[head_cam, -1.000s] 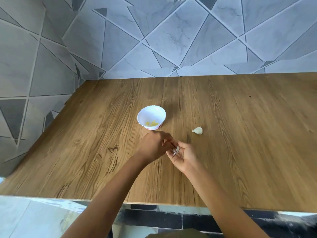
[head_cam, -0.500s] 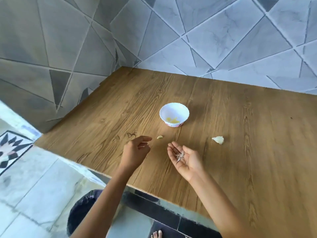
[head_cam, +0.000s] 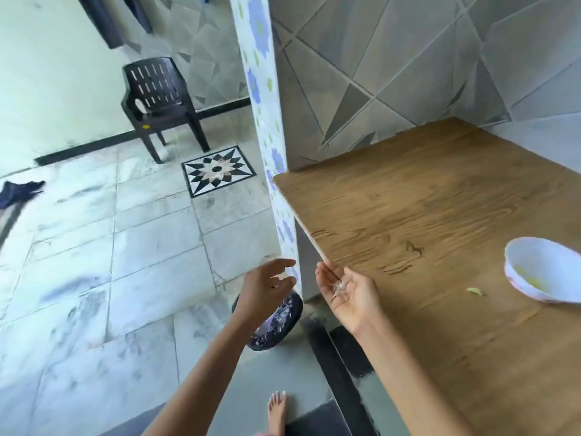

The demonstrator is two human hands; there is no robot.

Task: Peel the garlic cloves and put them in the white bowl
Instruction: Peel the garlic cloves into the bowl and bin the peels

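Note:
The white bowl (head_cam: 547, 272) with yellowish peeled garlic inside stands on the wooden counter (head_cam: 440, 215) at the right edge of the view. A small peeled clove (head_cam: 474, 291) lies on the counter left of the bowl. My right hand (head_cam: 349, 291) is palm up over the counter's left edge, fingers straight, with dry garlic skins (head_cam: 340, 287) lying on the palm. My left hand (head_cam: 267, 291) hovers beyond the counter edge above a bin, fingers loosely spread and holding nothing.
A black bin (head_cam: 276, 325) lined with a bag stands on the tiled floor below my left hand. A tiled pillar (head_cam: 267, 136) rises at the counter's corner. A dark plastic chair (head_cam: 157, 99) stands far back. A bare foot (head_cam: 276, 410) shows at the bottom.
The view has swung left toward the floor and bin. Both hands moved from the middle of the counter to its left edge, and the right palm still carries the skins.

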